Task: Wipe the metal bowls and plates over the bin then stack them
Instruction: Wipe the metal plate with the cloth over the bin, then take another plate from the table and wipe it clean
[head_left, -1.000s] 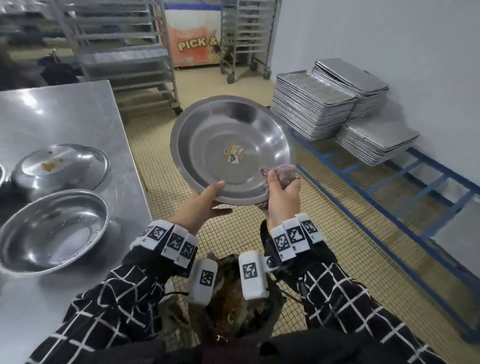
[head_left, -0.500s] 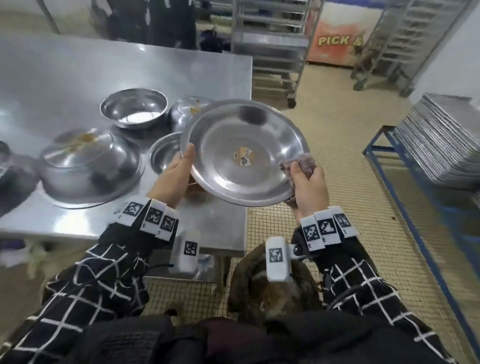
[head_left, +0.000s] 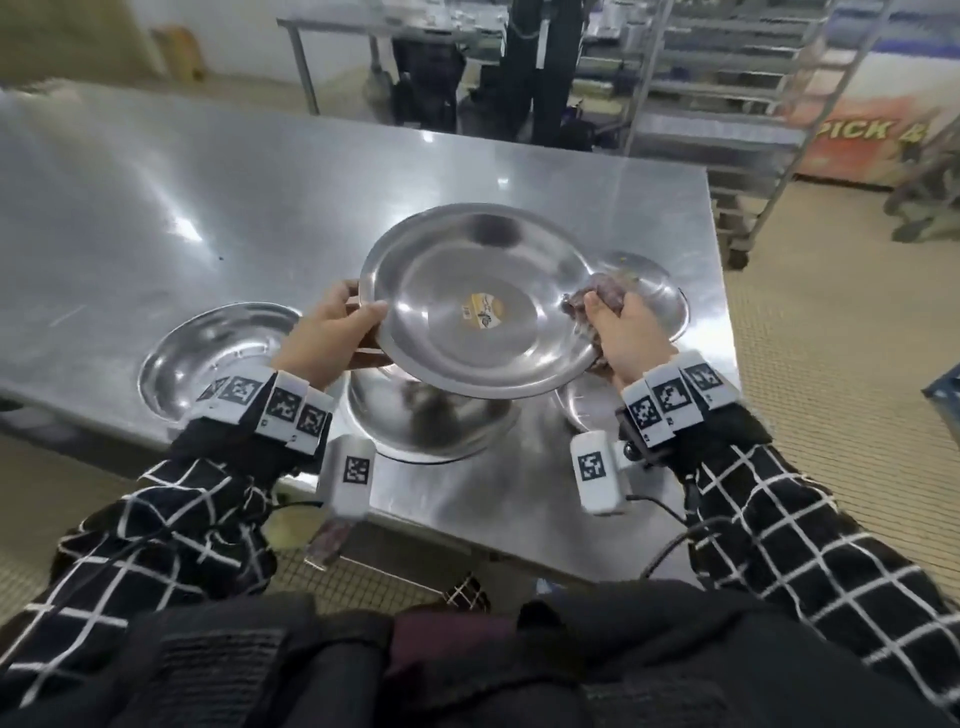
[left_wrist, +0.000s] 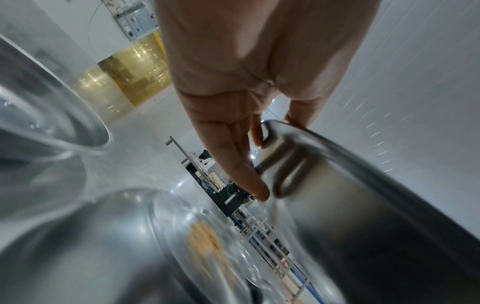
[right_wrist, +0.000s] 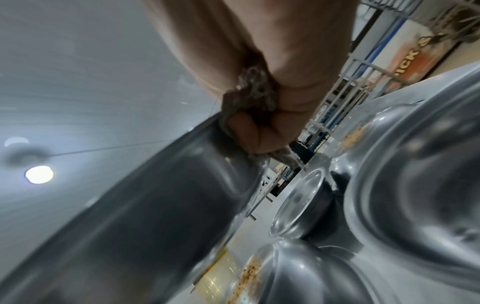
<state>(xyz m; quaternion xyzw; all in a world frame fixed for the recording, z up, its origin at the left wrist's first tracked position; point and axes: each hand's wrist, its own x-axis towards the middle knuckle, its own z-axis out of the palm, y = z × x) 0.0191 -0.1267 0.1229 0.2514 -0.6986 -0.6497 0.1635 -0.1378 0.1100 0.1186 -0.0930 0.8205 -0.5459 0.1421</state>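
I hold a wide metal bowl (head_left: 478, 332) with a yellow sticker in its middle, slightly tilted above the steel table (head_left: 208, 182). My left hand (head_left: 358, 312) grips its left rim, thumb inside; in the left wrist view the fingers (left_wrist: 249, 174) lie under the bowl's rim (left_wrist: 363, 185). My right hand (head_left: 597, 317) grips a brownish cloth (head_left: 582, 299) bunched against the right rim; in the right wrist view the cloth (right_wrist: 249, 96) shows in the fist beside the bowl (right_wrist: 155, 205). An upside-down bowl (head_left: 426, 426) sits right beneath the held one.
An upright bowl (head_left: 208, 353) sits on the table at the left, an upside-down bowl (head_left: 660, 291) behind my right hand, another bowl (head_left: 582, 410) under it. A person (head_left: 540, 67) stands beyond the table. Wheeled racks (head_left: 727, 104) stand at the back right.
I have turned left from the floor and the bin to the table. The bowl, still held by both hands with the cloth at its right rim, now hangs over the bowls on the table.
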